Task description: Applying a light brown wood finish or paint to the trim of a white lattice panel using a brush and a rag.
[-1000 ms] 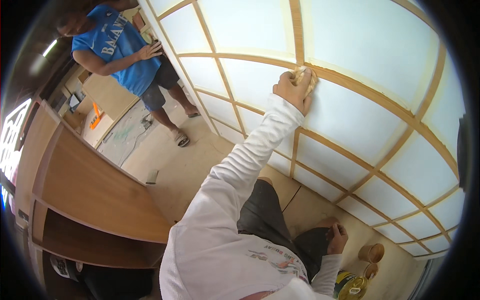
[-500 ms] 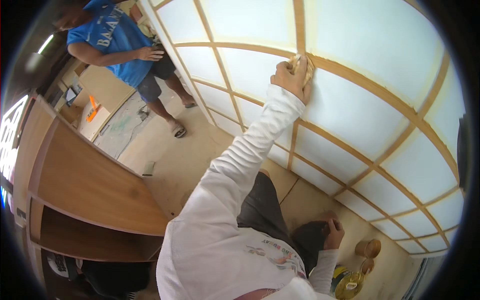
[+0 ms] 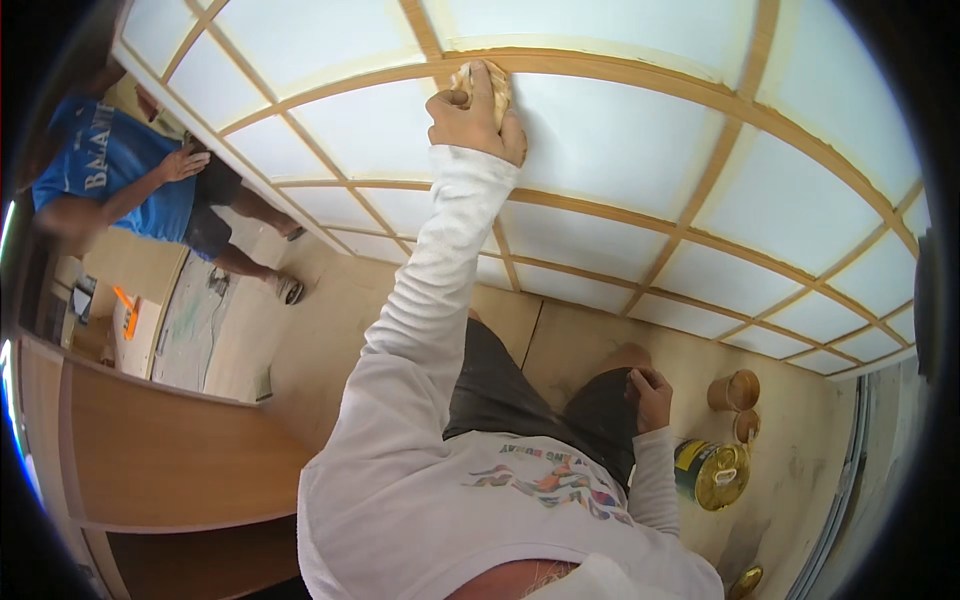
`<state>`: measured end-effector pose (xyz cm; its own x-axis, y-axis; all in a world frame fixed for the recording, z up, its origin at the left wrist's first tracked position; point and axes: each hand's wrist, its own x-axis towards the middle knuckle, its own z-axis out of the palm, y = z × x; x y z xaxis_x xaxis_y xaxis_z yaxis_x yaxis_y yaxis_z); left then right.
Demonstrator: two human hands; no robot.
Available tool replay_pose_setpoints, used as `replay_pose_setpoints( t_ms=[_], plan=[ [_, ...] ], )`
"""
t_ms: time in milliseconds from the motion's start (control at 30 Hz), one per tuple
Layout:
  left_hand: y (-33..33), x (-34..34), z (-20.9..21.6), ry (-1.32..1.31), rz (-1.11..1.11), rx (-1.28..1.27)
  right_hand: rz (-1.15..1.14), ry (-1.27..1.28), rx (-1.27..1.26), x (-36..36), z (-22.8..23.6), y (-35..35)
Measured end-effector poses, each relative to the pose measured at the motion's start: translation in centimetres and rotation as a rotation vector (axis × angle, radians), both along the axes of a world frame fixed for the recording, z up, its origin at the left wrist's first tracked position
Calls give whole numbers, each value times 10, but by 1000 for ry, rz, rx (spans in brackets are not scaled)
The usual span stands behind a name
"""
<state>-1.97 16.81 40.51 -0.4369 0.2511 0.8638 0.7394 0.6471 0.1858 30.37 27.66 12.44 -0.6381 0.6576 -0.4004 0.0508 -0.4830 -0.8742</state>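
My left hand (image 3: 470, 128) is closed around a crumpled, yellowish-stained cloth (image 3: 499, 90). It presses the cloth against a wooden strip (image 3: 620, 68) where strips cross on a large lattice panel. White sheets (image 3: 610, 135) fill the squares between the strips, with yellowish tape-like borders along some edges. Close to my right knee, my right hand (image 3: 652, 399) has its fingers curled together; whether anything is in them is hidden.
Right of my knee stand a brown tub (image 3: 734, 390), a smaller brown cup (image 3: 747, 427) and a metal can (image 3: 716, 473) with a handle. A wooden cabinet (image 3: 180, 440) is at lower left. Another person in a blue shirt (image 3: 125, 180) stands beyond the panel's left edge.
The view has swung, so the panel, the other person and my left arm sit further left. My left hand stays on the panel with the cloth near the same crossing.
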Motion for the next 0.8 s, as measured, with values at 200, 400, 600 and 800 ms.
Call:
replay_pose_setpoints(
  t_ms=[200, 400, 600, 800],
  plan=[
    [25, 14, -4, 161, -97, -31, -16, 24, -4, 6, -1, 2],
    [58, 45, -4, 145, -174, -36, -45, 45, -18, 13, -3, 4],
    [89, 72, 1, 182, -302, -65, -94, 77, -34, 24, -10, 10],
    [116, 102, 9, 95, -395, -106, -152, 84, -42, 33, -13, 14]
  ],
)
